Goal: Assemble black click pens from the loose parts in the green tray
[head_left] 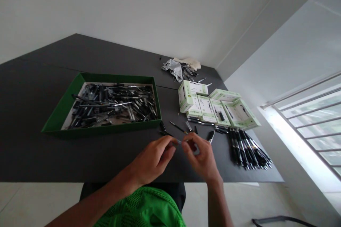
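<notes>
Close together above the near part of the table are my left hand (156,158) and my right hand (201,154). Between their fingertips runs a thin, clear pen barrel (179,141), pinched from both sides; its ends are hidden by the fingers. Something pale and translucent shows inside the curl of my right hand, too blurred to name. Just beyond the hands lie loose pen parts: a refill (178,127), a clear cap or barrel piece (188,126) and a black-gripped pen piece (211,136).
A green open box (156,103) full of mixed pen parts stands at the left. White-and-green pen cartons (206,108) sit at the right, with a row of black pens (247,149) beside them. Behind are crumpled cloths (173,68) over more pens. A wall borders the dark table (106,159).
</notes>
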Demonstrator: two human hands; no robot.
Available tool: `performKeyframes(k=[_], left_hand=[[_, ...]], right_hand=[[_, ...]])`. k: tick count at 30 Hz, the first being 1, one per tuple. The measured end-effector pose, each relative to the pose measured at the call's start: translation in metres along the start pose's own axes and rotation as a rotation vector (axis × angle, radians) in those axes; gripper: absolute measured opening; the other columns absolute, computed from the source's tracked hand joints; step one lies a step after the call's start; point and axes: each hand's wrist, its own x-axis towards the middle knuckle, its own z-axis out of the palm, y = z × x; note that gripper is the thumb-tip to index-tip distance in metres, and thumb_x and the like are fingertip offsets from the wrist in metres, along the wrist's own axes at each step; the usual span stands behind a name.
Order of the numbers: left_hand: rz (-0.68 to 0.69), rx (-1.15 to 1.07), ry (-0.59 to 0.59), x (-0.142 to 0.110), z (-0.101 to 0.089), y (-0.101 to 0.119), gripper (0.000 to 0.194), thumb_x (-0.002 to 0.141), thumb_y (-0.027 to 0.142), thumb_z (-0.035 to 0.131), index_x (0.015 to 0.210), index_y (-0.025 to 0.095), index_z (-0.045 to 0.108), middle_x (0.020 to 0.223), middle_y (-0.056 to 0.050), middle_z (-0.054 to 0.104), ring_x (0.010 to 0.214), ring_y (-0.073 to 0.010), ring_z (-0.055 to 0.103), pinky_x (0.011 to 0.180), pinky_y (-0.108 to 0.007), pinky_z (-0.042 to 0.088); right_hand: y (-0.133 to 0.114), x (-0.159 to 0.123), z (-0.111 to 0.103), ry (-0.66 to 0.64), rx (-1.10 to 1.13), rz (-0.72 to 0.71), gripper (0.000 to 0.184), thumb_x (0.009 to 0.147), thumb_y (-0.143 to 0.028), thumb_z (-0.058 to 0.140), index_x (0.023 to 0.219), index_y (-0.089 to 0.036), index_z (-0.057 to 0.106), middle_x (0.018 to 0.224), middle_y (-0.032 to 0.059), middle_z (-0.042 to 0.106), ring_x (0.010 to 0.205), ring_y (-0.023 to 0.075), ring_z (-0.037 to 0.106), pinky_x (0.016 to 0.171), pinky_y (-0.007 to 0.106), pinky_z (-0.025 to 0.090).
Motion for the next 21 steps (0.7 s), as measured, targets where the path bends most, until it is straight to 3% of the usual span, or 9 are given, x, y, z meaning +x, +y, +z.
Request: performKeyframes(k=[4, 8, 16, 21], left_hand=[[-0.195, -0.306, 0.062, -0.009, 0.004, -0.003, 0.038, 0.109, 0.052, 0.045, 0.107, 0.022, 0.068, 0.079, 0.0, 0.064, 0.074, -0.0179, 0.062, 0.069, -0.027, 0.048], [-0.3, -0.439, 0.081, -0.013, 0.005, -0.013, 0.044, 0.101, 0.064, 0.056, 0.097, 0.021, 0.066, 0.076, 0.0, 0.06, 0.067, -0.0164, 0.056, 0.059, -0.025, 0.042], [-0.323, -0.365, -0.037, -0.026, 0.007, -0.019, 0.04, 0.102, 0.057, 0.057, 0.086, 0.021, 0.061, 0.068, 0.002, 0.059, 0.061, -0.0152, 0.055, 0.059, -0.026, 0.039], [-0.362, -0.396, -0.07, -0.025, 0.003, -0.014, 0.037, 0.101, 0.055, 0.061, 0.086, 0.021, 0.06, 0.063, 0.005, 0.052, 0.058, -0.0139, 0.049, 0.056, -0.024, 0.035]], right_hand=[[-0.013, 0.0, 0.018, -0.072, -0.126, -0.173, 0.01, 0.101, -0.022, 0.062, 0.094, -0.021, 0.071, 0.08, 0.0019, 0.072, 0.071, 0.0159, 0.062, 0.067, 0.028, 0.047], [-0.013, 0.001, 0.018, -0.089, -0.263, -0.256, 0.012, 0.1, -0.021, 0.065, 0.091, -0.022, 0.073, 0.078, 0.0018, 0.075, 0.074, 0.0171, 0.063, 0.07, 0.03, 0.047], [-0.011, 0.005, 0.009, -0.343, -0.247, -0.252, 0.025, 0.099, -0.032, 0.071, 0.077, -0.021, 0.067, 0.068, -0.0029, 0.067, 0.069, 0.015, 0.059, 0.074, 0.032, 0.041], [-0.011, 0.004, 0.006, -0.326, -0.278, -0.197, 0.03, 0.1, -0.037, 0.071, 0.076, -0.02, 0.063, 0.068, -0.0034, 0.064, 0.066, 0.0138, 0.057, 0.073, 0.031, 0.039]])
